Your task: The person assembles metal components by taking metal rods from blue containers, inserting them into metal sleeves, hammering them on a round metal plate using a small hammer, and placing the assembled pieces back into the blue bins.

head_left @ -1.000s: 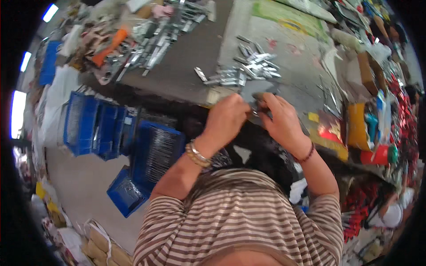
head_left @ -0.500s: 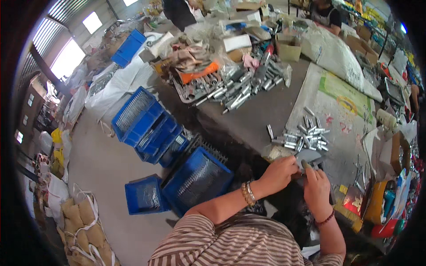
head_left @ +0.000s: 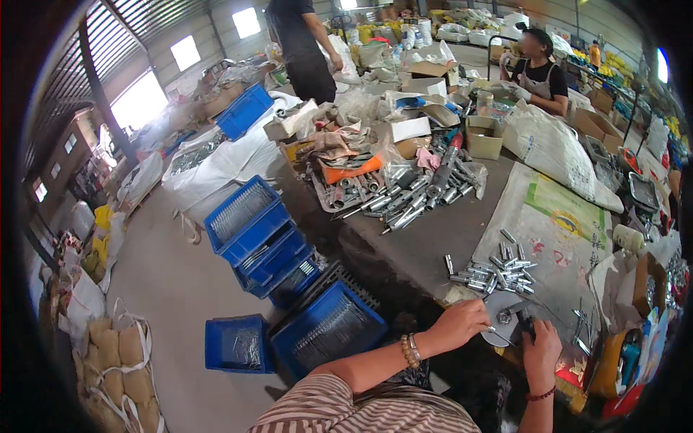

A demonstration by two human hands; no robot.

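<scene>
Head view: left hand (head_left: 463,323) around rod (head_left: 498,334), right hand (head_left: 543,348) around dark piece (head_left: 528,327), cluttered bench (head_left: 426,252), windowed hall (head_left: 216,37)

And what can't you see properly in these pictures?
All in the head view:
Dark thing: the right hand covers part of it.
Thin metal rod: the left hand hides one end.
Standing person: the top edge cuts off the head.
Metal bits in the small blue bin: too small to count.

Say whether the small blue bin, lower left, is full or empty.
Partly filled: thin metal pieces lie in the small blue bin, below its rim.
</scene>
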